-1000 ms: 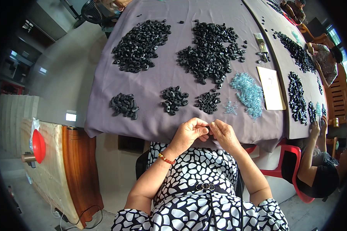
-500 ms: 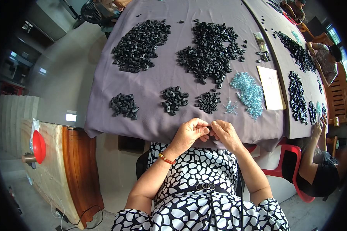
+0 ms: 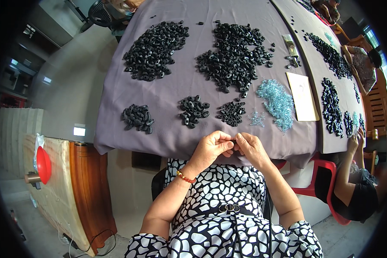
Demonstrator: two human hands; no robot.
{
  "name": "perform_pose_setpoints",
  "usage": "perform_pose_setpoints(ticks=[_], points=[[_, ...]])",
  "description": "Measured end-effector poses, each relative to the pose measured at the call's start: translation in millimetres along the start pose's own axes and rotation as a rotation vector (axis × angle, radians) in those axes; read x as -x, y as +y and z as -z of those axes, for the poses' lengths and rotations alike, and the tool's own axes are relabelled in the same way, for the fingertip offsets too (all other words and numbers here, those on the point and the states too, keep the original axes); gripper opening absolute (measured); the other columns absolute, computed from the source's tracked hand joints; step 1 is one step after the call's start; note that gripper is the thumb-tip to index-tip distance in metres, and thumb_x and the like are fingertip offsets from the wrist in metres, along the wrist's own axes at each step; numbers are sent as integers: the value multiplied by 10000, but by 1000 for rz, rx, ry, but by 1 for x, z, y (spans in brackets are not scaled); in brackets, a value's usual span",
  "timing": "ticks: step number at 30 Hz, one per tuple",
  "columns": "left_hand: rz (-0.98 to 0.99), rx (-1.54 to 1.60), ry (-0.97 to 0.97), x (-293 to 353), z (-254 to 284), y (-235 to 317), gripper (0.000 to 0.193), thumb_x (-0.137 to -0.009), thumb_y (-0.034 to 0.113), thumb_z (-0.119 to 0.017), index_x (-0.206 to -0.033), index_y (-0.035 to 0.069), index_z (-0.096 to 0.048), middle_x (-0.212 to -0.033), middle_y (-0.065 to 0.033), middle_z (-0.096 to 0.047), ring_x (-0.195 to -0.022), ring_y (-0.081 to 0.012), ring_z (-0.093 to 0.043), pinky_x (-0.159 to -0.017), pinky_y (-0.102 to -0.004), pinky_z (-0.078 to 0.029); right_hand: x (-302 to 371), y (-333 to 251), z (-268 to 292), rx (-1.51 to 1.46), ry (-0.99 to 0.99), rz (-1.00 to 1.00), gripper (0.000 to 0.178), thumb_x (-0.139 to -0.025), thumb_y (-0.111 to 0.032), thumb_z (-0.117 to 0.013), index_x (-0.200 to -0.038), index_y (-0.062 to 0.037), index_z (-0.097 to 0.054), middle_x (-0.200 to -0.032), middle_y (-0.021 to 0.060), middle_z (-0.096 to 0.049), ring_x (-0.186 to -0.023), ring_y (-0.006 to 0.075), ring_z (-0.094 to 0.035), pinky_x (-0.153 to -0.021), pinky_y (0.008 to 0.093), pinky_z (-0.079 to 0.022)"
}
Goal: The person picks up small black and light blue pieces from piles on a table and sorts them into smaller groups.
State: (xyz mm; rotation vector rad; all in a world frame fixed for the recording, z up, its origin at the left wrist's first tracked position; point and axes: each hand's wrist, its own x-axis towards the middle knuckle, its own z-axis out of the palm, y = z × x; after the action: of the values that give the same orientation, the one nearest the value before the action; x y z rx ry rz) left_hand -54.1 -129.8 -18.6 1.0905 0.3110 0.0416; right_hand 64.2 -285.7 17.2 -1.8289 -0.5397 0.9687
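Note:
At the near edge of the table, my left hand and my right hand meet fingertip to fingertip. Both are closed in a pinch; what they hold is tiny and mostly covered by the fingers. Just beyond them lie small heaps: black ring-like pieces, larger black pieces and, farther left, black ribbed pieces. Right of these sits a little group of clear bluish pieces, beside a bigger heap of clear bluish pieces.
Two large black heaps cover the far part of the grey cloth. A pale card and a small packet lie at right. Another person's hands work at the adjoining table, near a red chair.
The fingertips have shifted slightly, and the dark speck between them shows less now. My hands otherwise keep their place, and the heaps look the same.

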Motion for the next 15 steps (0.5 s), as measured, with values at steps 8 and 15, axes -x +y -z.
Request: perform_pose_setpoints(ticks=[8,15], points=[[10,5,2,2,0,4,235,-986,135,-689,-1151,-23,-635,-1019,-104,-731,-853,-135,-705,-762,-265,-585,0,-1,4,-48,-83,-8,465,-1076,-428,-513,-958,5,-635,-776,0,-591,-707,80,-506,-647,255,-460],[9,-26,-8,3,-1,6,230,-984,134,-692,-1148,-18,-640,-1027,-95,-729,-855,-132,-701,-755,-265,-584,2,-6,5,109,-42,-58,385,-1070,-348,-551,-919,1,-614,-786,4,-598,-743,86,-527,-681,263,-476]])
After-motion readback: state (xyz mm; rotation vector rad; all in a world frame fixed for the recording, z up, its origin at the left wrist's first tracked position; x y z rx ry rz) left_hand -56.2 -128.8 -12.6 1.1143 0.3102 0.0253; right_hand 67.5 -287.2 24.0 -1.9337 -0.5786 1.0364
